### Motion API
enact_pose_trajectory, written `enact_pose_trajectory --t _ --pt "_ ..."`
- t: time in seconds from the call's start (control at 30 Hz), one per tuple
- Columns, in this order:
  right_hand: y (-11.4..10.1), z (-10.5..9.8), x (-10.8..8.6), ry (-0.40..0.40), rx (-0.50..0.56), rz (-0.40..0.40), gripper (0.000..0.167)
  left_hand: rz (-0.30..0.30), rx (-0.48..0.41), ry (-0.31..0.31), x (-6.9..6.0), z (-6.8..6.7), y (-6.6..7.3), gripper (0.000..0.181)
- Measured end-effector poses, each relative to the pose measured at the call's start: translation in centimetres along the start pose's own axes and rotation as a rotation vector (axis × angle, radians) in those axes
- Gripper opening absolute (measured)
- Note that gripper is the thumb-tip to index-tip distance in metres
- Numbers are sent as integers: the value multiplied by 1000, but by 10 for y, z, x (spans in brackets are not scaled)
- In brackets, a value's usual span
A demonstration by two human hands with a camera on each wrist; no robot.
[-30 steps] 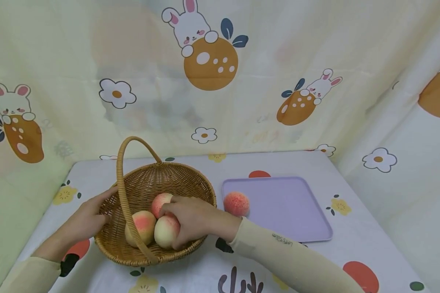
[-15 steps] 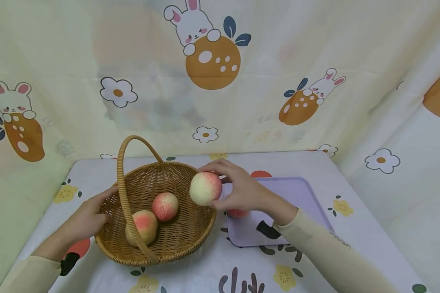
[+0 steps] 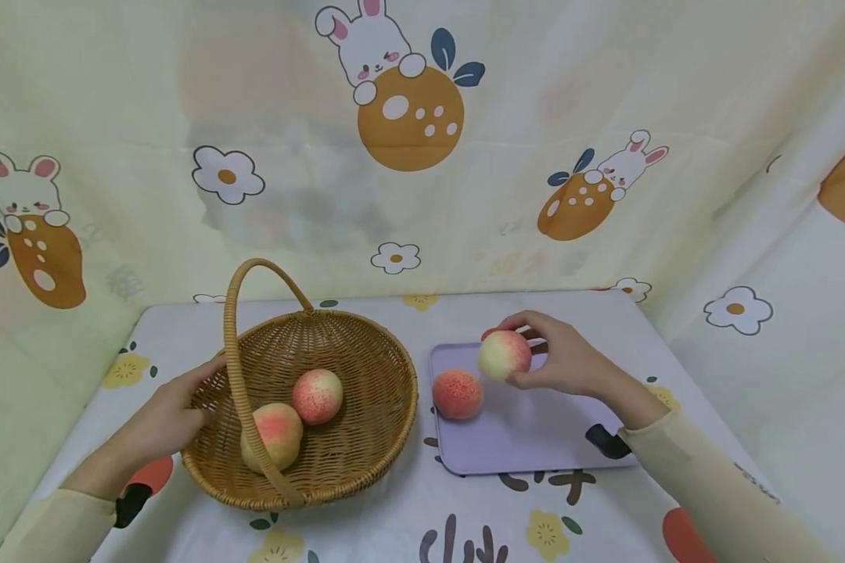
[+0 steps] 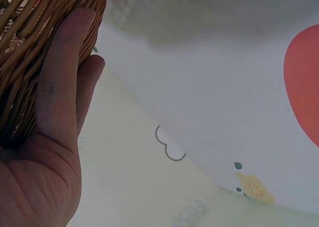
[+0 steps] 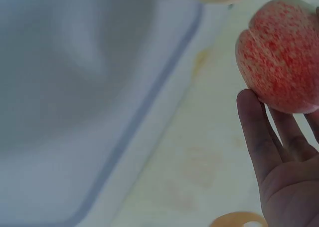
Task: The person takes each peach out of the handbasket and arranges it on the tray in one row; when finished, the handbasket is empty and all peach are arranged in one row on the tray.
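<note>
Pink peach (image 3: 505, 356), roundish | in right hand (image 3: 562, 360) | pale side faces basket (image 3: 362, 426)

No lettering legible. Small dark print (image 3: 756, 483) along right sleeve (image 3: 718, 478), too small to read. Brown characters (image 3: 449, 536) on tablecloth (image 3: 380, 532), toward near edge and at tray's (image 3: 496, 446) near edge, undecipherable.

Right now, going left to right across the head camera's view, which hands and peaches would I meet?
Left hand, yellow peach with a red blush, red-speckled cream peach, mostly red peach, cream-and-pink peach, right hand.
</note>
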State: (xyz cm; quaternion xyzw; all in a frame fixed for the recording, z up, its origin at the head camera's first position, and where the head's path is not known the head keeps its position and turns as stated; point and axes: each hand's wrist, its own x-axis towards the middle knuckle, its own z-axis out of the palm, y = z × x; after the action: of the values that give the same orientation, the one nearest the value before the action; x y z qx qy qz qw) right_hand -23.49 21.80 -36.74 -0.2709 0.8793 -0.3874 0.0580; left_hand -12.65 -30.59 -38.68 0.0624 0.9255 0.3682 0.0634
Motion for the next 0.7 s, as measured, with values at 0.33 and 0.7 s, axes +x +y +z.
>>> enact_pose_trajectory --t 0.33,0.7 --pt "44 9 -11 -115 -94 18 58 -8 0 -3 1 0 0 77" --pt "55 20 -14 -174 -53 -22 66 -3 -9 -8 1 -1 0 79"
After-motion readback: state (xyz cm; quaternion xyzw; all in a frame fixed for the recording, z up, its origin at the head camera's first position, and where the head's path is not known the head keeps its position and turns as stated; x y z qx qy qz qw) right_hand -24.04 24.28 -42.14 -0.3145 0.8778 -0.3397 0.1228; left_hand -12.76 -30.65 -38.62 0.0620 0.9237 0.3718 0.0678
